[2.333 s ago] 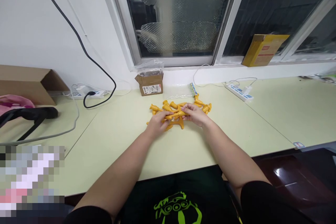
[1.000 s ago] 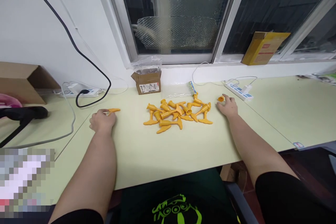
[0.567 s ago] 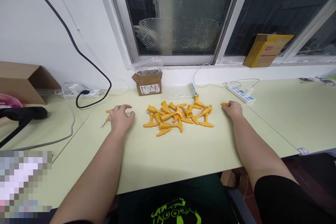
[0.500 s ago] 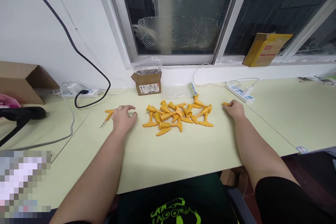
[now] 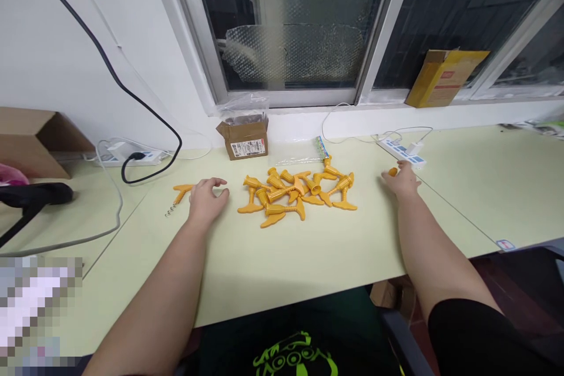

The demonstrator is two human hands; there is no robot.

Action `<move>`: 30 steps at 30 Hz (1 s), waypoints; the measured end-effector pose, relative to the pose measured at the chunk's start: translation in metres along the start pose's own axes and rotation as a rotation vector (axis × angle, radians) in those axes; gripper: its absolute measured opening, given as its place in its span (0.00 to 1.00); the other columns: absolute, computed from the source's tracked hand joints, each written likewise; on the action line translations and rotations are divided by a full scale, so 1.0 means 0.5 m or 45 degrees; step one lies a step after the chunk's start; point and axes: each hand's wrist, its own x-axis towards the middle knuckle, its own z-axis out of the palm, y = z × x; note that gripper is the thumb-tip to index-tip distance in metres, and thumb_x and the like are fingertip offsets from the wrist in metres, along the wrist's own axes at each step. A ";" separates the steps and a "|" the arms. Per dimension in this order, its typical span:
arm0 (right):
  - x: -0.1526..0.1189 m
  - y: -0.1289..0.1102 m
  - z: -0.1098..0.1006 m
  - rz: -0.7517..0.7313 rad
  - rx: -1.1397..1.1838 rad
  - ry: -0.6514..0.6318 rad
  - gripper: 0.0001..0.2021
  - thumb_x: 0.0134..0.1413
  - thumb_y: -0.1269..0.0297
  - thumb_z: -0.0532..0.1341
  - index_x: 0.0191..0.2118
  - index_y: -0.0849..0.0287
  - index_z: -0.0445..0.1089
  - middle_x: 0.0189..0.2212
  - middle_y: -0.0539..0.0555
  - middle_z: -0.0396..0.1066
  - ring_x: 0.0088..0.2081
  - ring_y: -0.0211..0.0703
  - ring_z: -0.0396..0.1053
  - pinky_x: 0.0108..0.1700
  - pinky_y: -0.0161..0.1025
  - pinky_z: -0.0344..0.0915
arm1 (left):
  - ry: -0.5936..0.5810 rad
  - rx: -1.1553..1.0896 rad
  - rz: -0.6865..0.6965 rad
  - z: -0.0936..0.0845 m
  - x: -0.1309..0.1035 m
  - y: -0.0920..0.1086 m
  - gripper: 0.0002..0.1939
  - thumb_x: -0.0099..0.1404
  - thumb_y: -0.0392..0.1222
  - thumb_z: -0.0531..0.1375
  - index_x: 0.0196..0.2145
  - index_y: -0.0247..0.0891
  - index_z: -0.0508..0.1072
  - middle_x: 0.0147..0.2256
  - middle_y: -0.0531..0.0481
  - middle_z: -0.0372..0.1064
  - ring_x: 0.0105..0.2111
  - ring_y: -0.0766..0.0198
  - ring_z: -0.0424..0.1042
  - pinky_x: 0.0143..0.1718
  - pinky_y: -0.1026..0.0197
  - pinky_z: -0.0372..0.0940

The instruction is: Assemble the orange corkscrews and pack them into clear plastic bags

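My left hand (image 5: pixel 207 200) rests on the table with thumb and fingers curved apart, holding nothing visible. Just left of it lies a yellow corkscrew (image 5: pixel 180 192), its metal spiral bare and its handle partly behind the hand. In the middle is a heap of yellow corkscrews (image 5: pixel 286 194), with T-shaped handles and ribbed sleeves over their spirals. Off to the right, my right hand (image 5: pixel 403 181) has its fingers spread around a small yellow piece (image 5: pixel 392 171). It looks like a corkscrew sleeve, partly hidden by the hand.
Behind the heap are a small cardboard box (image 5: pixel 247 140) and a clear plastic bag (image 5: pixel 293 153). A white power strip (image 5: pixel 402 153) lies just beyond my right hand. Another power strip (image 5: pixel 132 158), cables and a larger carton (image 5: pixel 35 138) are at the left.
My right hand has shifted slightly right with the yellow piece, and its pinched fingers have spread apart. My left hand stays nearly in place.
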 end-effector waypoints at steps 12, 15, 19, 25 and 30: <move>-0.132 -0.166 0.000 -1.051 0.302 -0.785 0.12 0.50 0.57 0.67 0.40 0.53 0.79 0.44 0.57 0.79 0.52 0.57 0.72 0.59 0.54 0.66 | 0.151 -0.155 0.487 -0.011 -0.027 0.055 0.08 0.65 0.42 0.60 0.41 0.40 0.77 0.40 0.45 0.74 0.44 0.51 0.71 0.53 0.47 0.64; -0.116 -0.154 -0.019 -0.722 0.600 -0.753 0.13 0.49 0.54 0.69 0.39 0.55 0.76 0.35 0.53 0.77 0.37 0.47 0.73 0.43 0.45 0.70 | 0.163 -0.214 0.644 -0.013 -0.037 0.078 0.07 0.66 0.39 0.60 0.41 0.40 0.76 0.39 0.46 0.73 0.44 0.53 0.72 0.51 0.48 0.66; -0.125 -0.173 -0.037 -0.203 1.148 -0.752 0.18 0.49 0.47 0.71 0.33 0.54 0.68 0.24 0.49 0.72 0.22 0.37 0.64 0.25 0.35 0.60 | 0.117 -0.397 0.841 -0.010 -0.066 0.119 0.12 0.67 0.38 0.62 0.48 0.41 0.75 0.43 0.45 0.72 0.46 0.54 0.73 0.52 0.49 0.69; -0.275 -0.297 -0.025 0.173 1.097 -1.336 0.18 0.52 0.48 0.71 0.37 0.54 0.67 0.18 0.47 0.69 0.17 0.34 0.59 0.17 0.30 0.50 | 0.000 -0.458 1.269 0.009 -0.123 0.200 0.29 0.65 0.39 0.68 0.62 0.49 0.69 0.69 0.38 0.55 0.69 0.46 0.59 0.64 0.41 0.64; -0.373 -0.355 0.003 0.111 1.009 -1.750 0.22 0.53 0.42 0.70 0.35 0.55 0.66 0.21 0.48 0.69 0.18 0.34 0.59 0.17 0.30 0.50 | -0.148 -0.561 1.361 0.017 -0.138 0.216 0.17 0.69 0.36 0.63 0.55 0.46 0.76 0.57 0.42 0.75 0.60 0.50 0.71 0.62 0.43 0.66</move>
